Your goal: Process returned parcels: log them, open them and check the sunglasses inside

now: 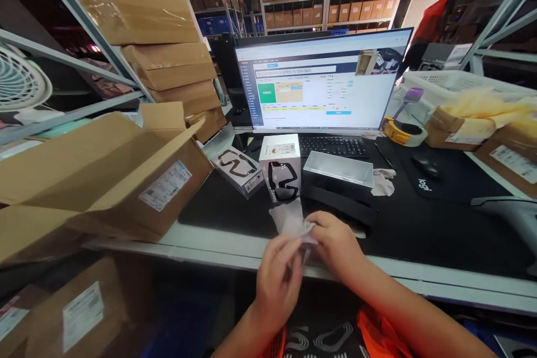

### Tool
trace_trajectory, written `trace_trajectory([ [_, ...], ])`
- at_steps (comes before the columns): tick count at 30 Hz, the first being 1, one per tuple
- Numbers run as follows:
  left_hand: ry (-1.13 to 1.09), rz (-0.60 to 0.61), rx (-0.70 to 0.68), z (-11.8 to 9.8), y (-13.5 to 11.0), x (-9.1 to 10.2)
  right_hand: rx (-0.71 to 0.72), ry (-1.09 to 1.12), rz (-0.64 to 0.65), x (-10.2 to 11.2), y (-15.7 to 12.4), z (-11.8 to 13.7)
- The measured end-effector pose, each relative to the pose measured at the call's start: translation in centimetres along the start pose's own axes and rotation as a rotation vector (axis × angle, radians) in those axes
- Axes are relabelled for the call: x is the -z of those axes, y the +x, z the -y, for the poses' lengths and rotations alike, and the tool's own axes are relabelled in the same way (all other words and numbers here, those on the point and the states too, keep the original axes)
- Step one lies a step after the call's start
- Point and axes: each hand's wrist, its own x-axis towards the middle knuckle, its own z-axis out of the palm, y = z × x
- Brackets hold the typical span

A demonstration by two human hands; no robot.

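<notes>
My left hand (280, 277) and my right hand (338, 243) meet over the front edge of the desk. Both pinch a thin whitish piece of tissue or soft wrapping (288, 219); whether anything is inside it I cannot tell. Just behind it stands a white box (280, 165) with a black curved outline printed on it. To its left lies a flatter box (239, 169) with a similar print. An open-topped whitish box (338, 169) rests to the right, with a long black piece (339, 206) in front. A crumpled pale scrap (382, 183) lies beside that box.
A large open carton (163, 184) takes up the left, with stacked cartons (172, 67) behind. At the back are a monitor (323, 84) and keyboard (333, 146). Rightward lie a mouse (424, 166), a tape dispenser (403, 131) and a scanner (512, 218). A person (434, 22) stands far right.
</notes>
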Motion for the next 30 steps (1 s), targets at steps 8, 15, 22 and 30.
trace_trajectory([
  [8,-0.106,0.178,0.42,0.7,-0.7,2.3,-0.178,-0.067,-0.007,0.6,0.6,-0.7],
  [15,-0.129,0.333,0.401,2.8,0.3,3.1,-0.284,0.527,0.384,4.6,0.4,-1.5],
  [22,-0.293,0.647,0.29,5.7,0.2,4.7,-0.865,1.143,-0.069,8.2,-2.3,-5.4],
  [30,-0.233,0.649,0.15,7.7,-0.2,3.9,-1.177,1.476,-0.656,9.1,-4.1,-6.3],
])
